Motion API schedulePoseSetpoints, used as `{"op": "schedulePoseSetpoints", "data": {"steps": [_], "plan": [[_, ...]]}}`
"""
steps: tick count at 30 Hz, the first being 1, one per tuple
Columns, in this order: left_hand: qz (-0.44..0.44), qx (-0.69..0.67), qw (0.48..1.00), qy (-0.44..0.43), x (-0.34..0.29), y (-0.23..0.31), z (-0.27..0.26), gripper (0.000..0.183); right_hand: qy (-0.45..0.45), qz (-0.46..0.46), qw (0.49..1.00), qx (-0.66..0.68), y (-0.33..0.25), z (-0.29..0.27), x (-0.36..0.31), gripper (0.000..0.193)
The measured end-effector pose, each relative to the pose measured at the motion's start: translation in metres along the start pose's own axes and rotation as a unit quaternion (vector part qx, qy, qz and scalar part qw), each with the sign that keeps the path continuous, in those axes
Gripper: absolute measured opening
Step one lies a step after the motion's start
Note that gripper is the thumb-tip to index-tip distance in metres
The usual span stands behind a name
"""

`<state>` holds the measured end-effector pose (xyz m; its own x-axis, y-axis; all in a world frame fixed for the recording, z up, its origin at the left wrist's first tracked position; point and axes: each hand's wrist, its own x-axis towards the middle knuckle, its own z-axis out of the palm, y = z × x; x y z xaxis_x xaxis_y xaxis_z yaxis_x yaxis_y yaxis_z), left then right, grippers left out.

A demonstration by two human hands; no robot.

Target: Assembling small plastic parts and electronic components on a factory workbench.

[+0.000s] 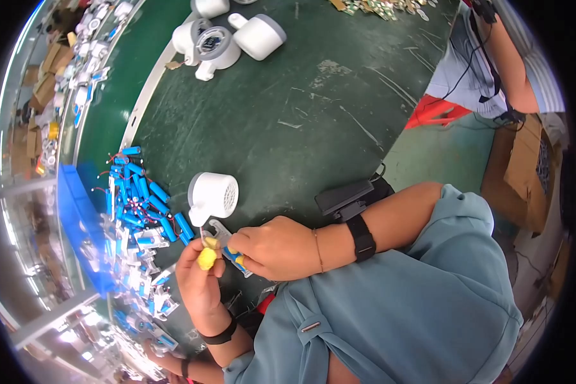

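My left hand (200,281) is closed in a pinch, with yellow coverings on its fingertips; what lies between them is too small to make out. Close beside it, my right hand (278,249) has its fingers curled over a white plastic handle part (219,229) with a blue battery in it. Yellow shows at these fingertips too. Just beyond both hands lies a white round housing (216,195) with a grille of small holes on its end. Its short neck points toward my left fingers, and a thin wire seems to run between them.
To the left lie a pile of blue batteries (137,185) with wires, several white parts with batteries (144,269) and a blue bin (77,224). More white housings (260,37) stand at the far edge. A black device (345,198) sits beside my right forearm. Another person's arm (509,61) is at far right.
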<state>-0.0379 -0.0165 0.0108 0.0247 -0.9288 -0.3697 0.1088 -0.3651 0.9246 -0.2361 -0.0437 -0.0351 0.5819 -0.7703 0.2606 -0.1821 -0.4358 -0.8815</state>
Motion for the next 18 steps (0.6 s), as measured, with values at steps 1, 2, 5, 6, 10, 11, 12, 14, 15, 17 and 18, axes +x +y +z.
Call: {"op": "schedulePoseSetpoints", "data": {"steps": [1,2,5,6,10,11,12,14,15,17,18], "plan": [[-0.009,-0.084,0.996,-0.013,0.001,0.001,-0.002,0.027,0.007,0.003,1.0,0.003,0.001,0.002,0.0,0.022],[-0.011,-0.092,0.995,-0.031,0.003,0.003,-0.004,0.028,0.008,-0.002,1.0,0.002,0.003,0.004,-0.001,0.022],[-0.025,-0.117,0.993,-0.008,0.004,0.005,-0.003,0.028,0.024,0.028,0.999,0.021,0.0,-0.002,0.0,0.028],[-0.021,-0.1,0.995,-0.015,0.004,0.007,-0.002,0.029,0.037,0.062,0.997,0.039,-0.003,-0.007,0.002,0.035],[-0.002,-0.07,0.998,-0.007,0.006,0.011,0.002,0.029,0.182,0.018,0.983,-0.033,-0.001,-0.031,0.015,0.068],[-0.005,-0.064,0.998,-0.014,0.007,0.013,0.004,0.029,0.183,0.016,0.982,-0.035,0.001,-0.033,0.019,0.068],[-0.009,-0.058,0.998,-0.021,0.007,0.014,0.006,0.029,0.187,0.014,0.98,-0.068,0.005,-0.033,0.023,0.069],[-0.006,-0.051,0.998,-0.023,0.007,0.015,0.008,0.029,0.166,0.02,0.978,-0.127,0.012,-0.03,0.027,0.07],[-0.003,-0.042,0.999,-0.025,0.007,0.016,0.009,0.029,0.167,0.019,0.977,-0.129,0.015,-0.03,0.03,0.07],[0.002,-0.042,0.999,-0.025,0.006,0.017,0.01,0.031,0.135,0.042,0.982,-0.126,0.017,-0.031,0.034,0.064],[0.005,-0.042,0.999,-0.023,0.006,0.018,0.011,0.032,0.137,0.041,0.981,-0.128,0.015,-0.032,0.033,0.064]]}}
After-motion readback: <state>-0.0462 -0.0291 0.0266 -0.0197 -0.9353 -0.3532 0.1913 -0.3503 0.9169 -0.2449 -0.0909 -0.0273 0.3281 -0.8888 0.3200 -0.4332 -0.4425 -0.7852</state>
